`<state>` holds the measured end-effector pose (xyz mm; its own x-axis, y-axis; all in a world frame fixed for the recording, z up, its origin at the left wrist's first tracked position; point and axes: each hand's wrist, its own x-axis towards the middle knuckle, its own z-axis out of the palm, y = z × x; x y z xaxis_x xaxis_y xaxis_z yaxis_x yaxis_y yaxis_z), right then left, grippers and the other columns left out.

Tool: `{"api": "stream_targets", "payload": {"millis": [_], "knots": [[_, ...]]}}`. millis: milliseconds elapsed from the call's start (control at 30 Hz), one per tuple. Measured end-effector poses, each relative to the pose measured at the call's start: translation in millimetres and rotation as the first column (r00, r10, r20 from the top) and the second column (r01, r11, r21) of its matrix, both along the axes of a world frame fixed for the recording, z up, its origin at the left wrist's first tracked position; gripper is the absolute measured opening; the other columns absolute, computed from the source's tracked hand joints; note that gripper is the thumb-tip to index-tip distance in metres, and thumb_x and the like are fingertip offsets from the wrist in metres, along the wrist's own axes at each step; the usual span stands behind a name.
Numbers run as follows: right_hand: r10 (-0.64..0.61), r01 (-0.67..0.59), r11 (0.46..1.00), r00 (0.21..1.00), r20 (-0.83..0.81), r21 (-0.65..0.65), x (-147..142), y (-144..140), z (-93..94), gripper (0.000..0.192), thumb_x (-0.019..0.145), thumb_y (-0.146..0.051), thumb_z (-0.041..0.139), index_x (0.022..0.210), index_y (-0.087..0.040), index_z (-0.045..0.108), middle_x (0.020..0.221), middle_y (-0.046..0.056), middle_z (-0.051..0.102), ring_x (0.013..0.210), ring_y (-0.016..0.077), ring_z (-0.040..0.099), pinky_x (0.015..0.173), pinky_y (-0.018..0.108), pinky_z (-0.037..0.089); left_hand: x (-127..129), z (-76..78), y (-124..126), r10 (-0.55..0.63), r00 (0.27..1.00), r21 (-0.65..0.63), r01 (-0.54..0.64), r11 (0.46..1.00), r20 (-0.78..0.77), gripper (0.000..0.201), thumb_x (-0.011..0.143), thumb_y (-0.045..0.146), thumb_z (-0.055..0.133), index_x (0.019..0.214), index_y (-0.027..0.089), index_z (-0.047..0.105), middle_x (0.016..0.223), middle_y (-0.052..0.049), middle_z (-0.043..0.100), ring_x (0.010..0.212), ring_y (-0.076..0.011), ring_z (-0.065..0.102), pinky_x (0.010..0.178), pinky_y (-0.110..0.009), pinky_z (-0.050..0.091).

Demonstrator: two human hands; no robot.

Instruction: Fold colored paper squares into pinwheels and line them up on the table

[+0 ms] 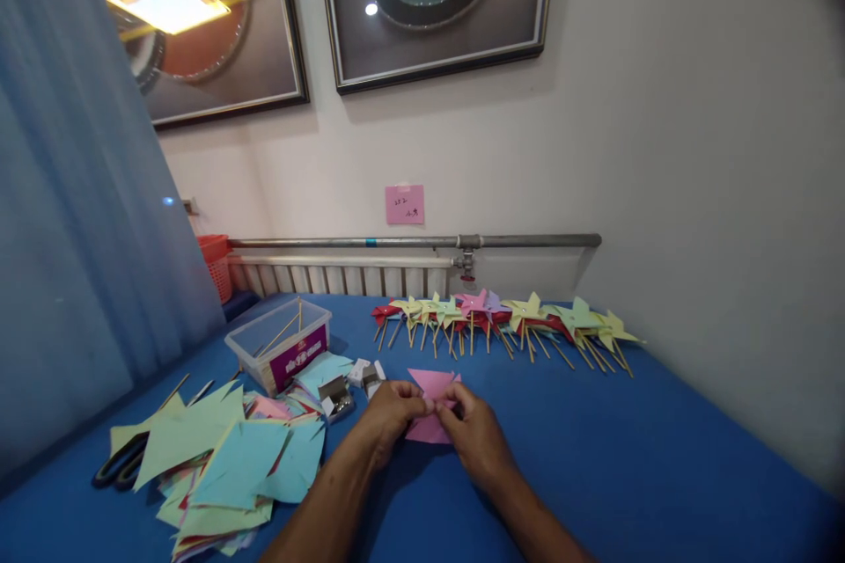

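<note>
A pink paper square point(432, 429) with cut corners is held up between my two hands over the blue table. My left hand point(396, 412) pinches its left side, thumb towards the middle. From the other side, the thumb and fingers of my right hand point(470, 427) close on the paper near its centre. Some corners look folded inward, though my fingertips hide the centre. Just left of my left hand is a small open box point(336, 396) with tiny shiny pieces, with white boxes point(366, 374) behind it.
Finished paper pinwheels point(528, 310) on sticks lie in a row at the back right. Coloured paper sheets point(241, 462) pile up at the left beside dark-handled scissors point(122, 462). A clear plastic tub point(277, 330) holds sticks. A pipe point(409, 242) runs along the wall.
</note>
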<state>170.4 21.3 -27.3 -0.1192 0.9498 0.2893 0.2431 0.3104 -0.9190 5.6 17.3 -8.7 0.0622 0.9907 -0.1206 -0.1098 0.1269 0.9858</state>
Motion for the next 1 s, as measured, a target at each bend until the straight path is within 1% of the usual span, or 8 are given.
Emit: {"api": "stream_targets", "payload": {"millis": [67,500,600,667,733,833,900,1000], "knots": [[-0.010,0.010,1.000,1.000,0.004,-0.002,0.4,0.6,-0.1,0.015,0.083,-0.038,0.063,0.076,-0.025,0.065,0.068,-0.001,0.065,0.066,0.0197,0.057,0.065,0.030,0.041,-0.1,-2.1,2.3,0.025,1.000,0.000,-0.025,1.000,-0.012,0.042,0.050,0.040,0.096,0.066,0.017,0.064,0.055,0.004,0.056,0.053,-0.0094,0.042,0.056,-0.025,0.027],[0.020,-0.020,1.000,0.999,0.036,0.006,-1.2,-5.9,5.5,0.012,0.082,-0.033,0.062,0.073,-0.025,0.065,0.070,-0.001,0.066,0.069,0.0202,0.059,0.068,0.031,0.043,2.0,-5.3,4.6,0.085,0.990,0.022,-0.083,0.996,-0.116,0.033,0.063,0.031,0.088,0.057,0.021,0.057,0.049,0.005,0.049,0.049,-0.0090,0.035,0.052,-0.025,0.022],[0.047,-0.047,0.999,0.999,-0.002,-0.008,-1.8,-7.0,3.4,0.018,0.085,-0.037,0.064,0.092,-0.024,0.074,0.073,-0.001,0.068,0.070,0.0206,0.060,0.068,0.032,0.045,2.2,-4.2,5.5,0.116,0.986,0.030,-0.113,0.993,-0.121,0.031,0.065,0.028,0.086,0.058,0.021,0.057,0.048,0.006,0.049,0.047,-0.0091,0.035,0.052,-0.025,0.022],[0.041,-0.044,0.998,0.997,-0.067,-0.038,-2.1,-5.7,0.5,0.037,0.086,-0.041,0.065,0.117,-0.023,0.075,0.076,0.000,0.070,0.069,0.0211,0.062,0.066,0.032,0.046,1.9,-3.3,6.2,0.133,0.983,0.028,-0.130,0.991,-0.129,0.031,0.065,0.027,0.085,0.058,0.021,0.056,0.047,0.006,0.048,0.047,-0.0092,0.035,0.051,-0.025,0.022],[0.024,-0.036,0.997,0.986,-0.163,-0.072,-2.5,-2.4,-3.3,0.058,0.085,-0.046,0.067,0.138,-0.021,0.066,0.080,0.000,0.072,0.070,0.0217,0.063,0.066,0.032,0.048,1.6,-2.8,6.7,0.137,0.982,0.033,-0.134,0.990,-0.132,0.031,0.066,0.027,0.085,0.058,0.022,0.055,0.047,0.006,0.048,0.046,-0.0092,0.036,0.051,-0.026,0.023],[0.001,-0.045,0.990,0.953,-0.304,-0.136,-3.8,4.6,-10.0,0.079,0.080,-0.049,0.072,0.151,-0.020,0.053,0.080,0.000,0.073,0.070,0.0225,0.065,0.067,0.034,0.049,1.8,-2.6,6.8,0.137,0.982,0.058,-0.131,0.990,-0.128,0.032,0.067,0.028,0.086,0.059,0.021,0.056,0.048,0.006,0.048,0.046,-0.0092,0.036,0.051,-0.025,0.023],[-0.014,-0.062,0.979,0.930,-0.368,-0.194,-5.3,8.3,-14.2,0.077,0.077,-0.052,0.075,0.145,-0.020,0.057,0.075,-0.001,0.071,0.067,0.0224,0.063,0.066,0.034,0.049,2.4,-2.3,6.4,0.140,0.983,0.076,-0.131,0.988,-0.122,0.030,0.067,0.028,0.085,0.060,0.021,0.056,0.049,0.006,0.049,0.047,-0.0093,0.037,0.052,-0.025,0.023],[-0.017,-0.116,0.957,0.892,-0.451,-0.266,-7.9,9.6,-18.3,0.053,0.076,-0.057,0.079,0.114,-0.020,0.069,0.067,-0.002,0.065,0.061,0.0195,0.059,0.062,0.032,0.047,3.2,-1.8,6.0,0.146,0.982,0.096,-0.135,0.986,-0.119,0.028,0.066,0.027,0.083,0.060,0.021,0.057,0.049,0.006,0.050,0.047,-0.0092,0.037,0.052,-0.025,0.023]]}}
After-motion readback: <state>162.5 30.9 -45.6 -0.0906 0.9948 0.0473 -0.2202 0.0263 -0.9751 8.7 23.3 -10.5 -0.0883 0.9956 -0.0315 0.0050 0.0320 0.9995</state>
